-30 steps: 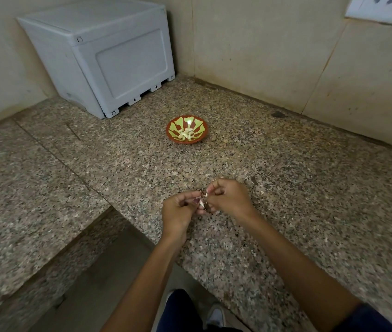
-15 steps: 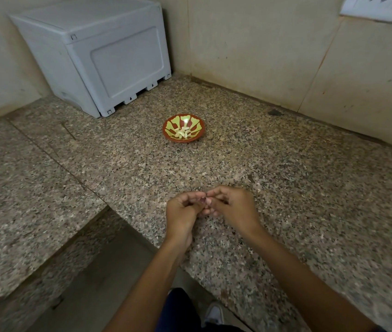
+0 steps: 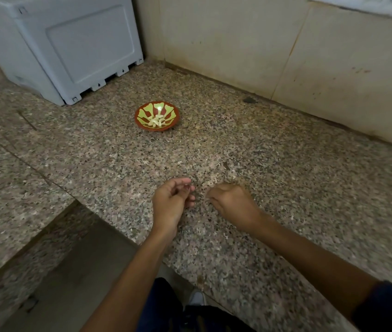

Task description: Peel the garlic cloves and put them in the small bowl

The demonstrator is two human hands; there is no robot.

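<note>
Both hands are hovering low over the speckled granite surface (image 3: 286, 188), near its front edge, and are sitting apart with a gap of bare stone between them. The left hand (image 3: 171, 202) is lying palm-up and loosely curled, its thumb and fingertips (image 3: 186, 181) nearly meeting; whether anything is pinched there is too small and blurred to tell. The right hand (image 3: 233, 202) is showing its back to the camera, fingers folded under into a loose fist, so its contents are hidden. The bowl (image 3: 157, 116), red-brown with yellow-green petal markings, is sitting on the surface well beyond the hands, toward the corner. Pale peeled cloves (image 3: 156, 121) are lying heaped in its middle. A grey plastic box (image 3: 70, 49) is standing at the back left against the wall. A dark sleeve (image 3: 391, 307) is covering the right forearm at the lower right edge.
</note>
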